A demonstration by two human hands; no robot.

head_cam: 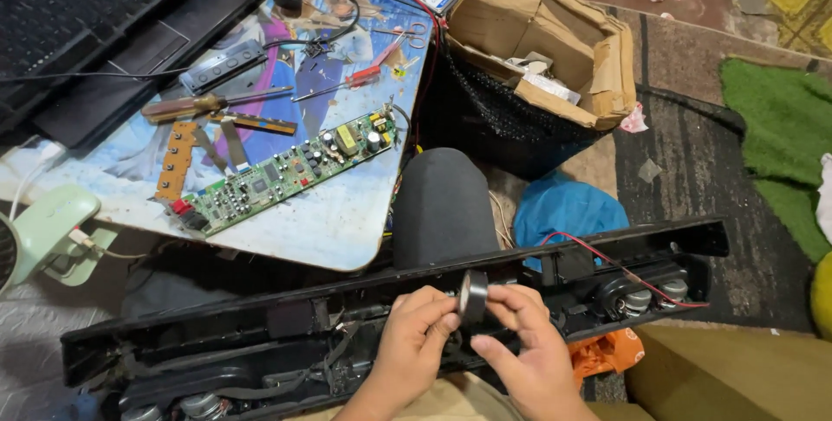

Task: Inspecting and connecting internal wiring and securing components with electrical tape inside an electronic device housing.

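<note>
Both hands meet at the bottom centre of the view, over a long black speaker housing (260, 334) that lies open across the person's lap. Between them stands a roll of black tape (473, 297), held on edge. The left hand (414, 334) has its fingers curled together, the fingertips pressing the roll's left face. The right hand (529, 347) clamps the roll from the other side, thumb below and forefinger over its rim. The roll sits just above the housing's middle section, close to the person's raised knee (442, 204).

Inside the housing, round speaker drivers (646, 298) show at the right end, and a red wire (607, 263) runs across the upper rail towards them. More drivers show dimly at the left end.

Beyond the knee stands a low table with a cartoon print (347, 230). A long green circuit board (290, 169) lies diagonally near its front edge, with a narrow orange button board (176, 159) just beside its left end. A wooden-handled screwdriver (195, 105) lies further back, and a red-handled screwdriver (364, 76) lies towards the right edge. A black laptop (95, 31) covers the far left corner. To the right of the table, on the floor, stands an open cardboard box (555, 39).
</note>
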